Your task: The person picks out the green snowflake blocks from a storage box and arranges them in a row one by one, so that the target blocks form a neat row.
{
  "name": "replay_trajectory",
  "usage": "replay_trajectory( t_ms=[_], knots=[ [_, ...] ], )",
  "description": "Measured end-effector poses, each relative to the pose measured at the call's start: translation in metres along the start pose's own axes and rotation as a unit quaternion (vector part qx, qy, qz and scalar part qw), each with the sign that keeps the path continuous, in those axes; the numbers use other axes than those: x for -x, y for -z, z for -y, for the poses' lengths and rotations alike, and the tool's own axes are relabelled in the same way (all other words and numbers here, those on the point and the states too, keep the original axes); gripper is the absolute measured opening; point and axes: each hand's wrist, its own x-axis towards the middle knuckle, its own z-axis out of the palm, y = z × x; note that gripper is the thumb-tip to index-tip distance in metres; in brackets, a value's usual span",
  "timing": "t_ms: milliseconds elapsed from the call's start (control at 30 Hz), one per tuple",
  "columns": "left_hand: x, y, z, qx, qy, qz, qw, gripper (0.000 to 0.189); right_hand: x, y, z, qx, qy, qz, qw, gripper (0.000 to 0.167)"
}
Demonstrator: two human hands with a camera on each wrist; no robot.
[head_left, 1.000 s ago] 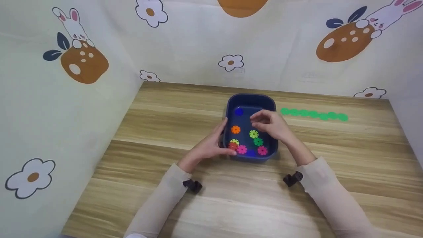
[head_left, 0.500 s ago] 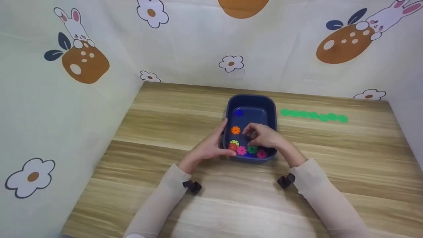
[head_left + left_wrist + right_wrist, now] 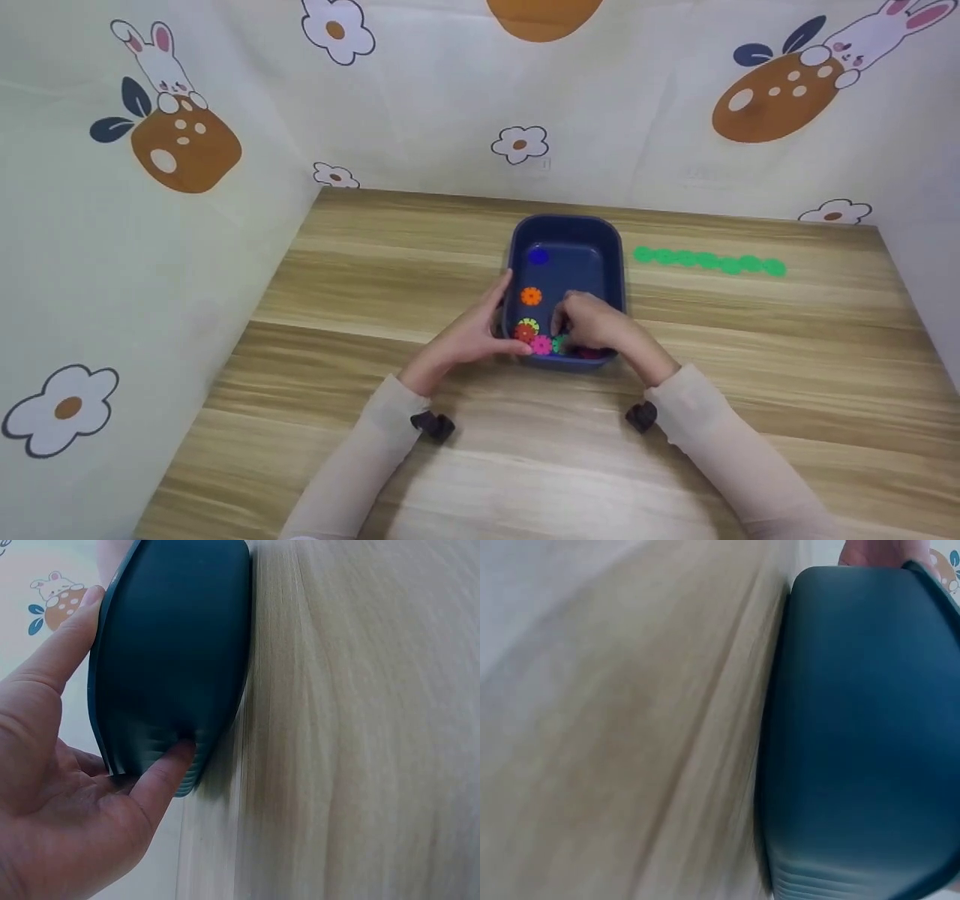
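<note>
In the head view a dark blue plastic bin (image 3: 574,259) stands on the wooden table. My left hand (image 3: 476,334) holds its near left corner, thumb over the front rim, fingers along the left side; the left wrist view shows fingers pressed on the bin wall (image 3: 176,637). My right hand (image 3: 592,322) reaches into the near right part, fingers bent downward, fingertips hidden. Beside it show a green notched disc (image 3: 559,344) and a pink one (image 3: 541,345). A red disc (image 3: 524,333) overlaps a yellow one (image 3: 529,324). An orange disc (image 3: 531,296) and a blue disc (image 3: 538,256) lie farther back.
Right of the bin, a row of joined green discs (image 3: 709,260) lies on the table (image 3: 390,270). A patterned cloth backdrop (image 3: 420,97) rises behind the table and along its sides.
My right hand has moved down and toward the near end of the bin. The green disc has shifted left beside the pink one. The left hand keeps its hold.
</note>
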Motion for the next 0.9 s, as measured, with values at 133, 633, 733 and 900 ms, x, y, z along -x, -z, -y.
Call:
replay_trajectory(
  t_ms=[133, 633, 733, 900],
  knots=[
    [0.0004, -0.0008, 0.0006, -0.003, -0.001, 0.003, 1.0, 0.12, -0.0006, -0.0011, -0.0013, -0.033, 0.013, -0.004, 0.9994, 0.017],
    [0.0022, -0.0026, 0.0031, 0.015, 0.008, 0.003, 0.9998, 0.119, -0.0001, -0.0049, -0.0014, -0.1, 0.036, -0.073, 0.9916, 0.012],
    [0.0021, -0.0027, 0.0025, 0.015, 0.006, 0.005, 0.9999, 0.119, 0.0005, -0.0037, -0.0015, -0.111, 0.031, -0.087, 0.9895, 0.011],
    [-0.0007, -0.0004, 0.0007, 0.01, 0.0, 0.002, 0.9999, 0.119, 0.0007, 0.0, -0.0013, -0.149, 0.029, -0.125, 0.9805, 0.008]
  ],
)
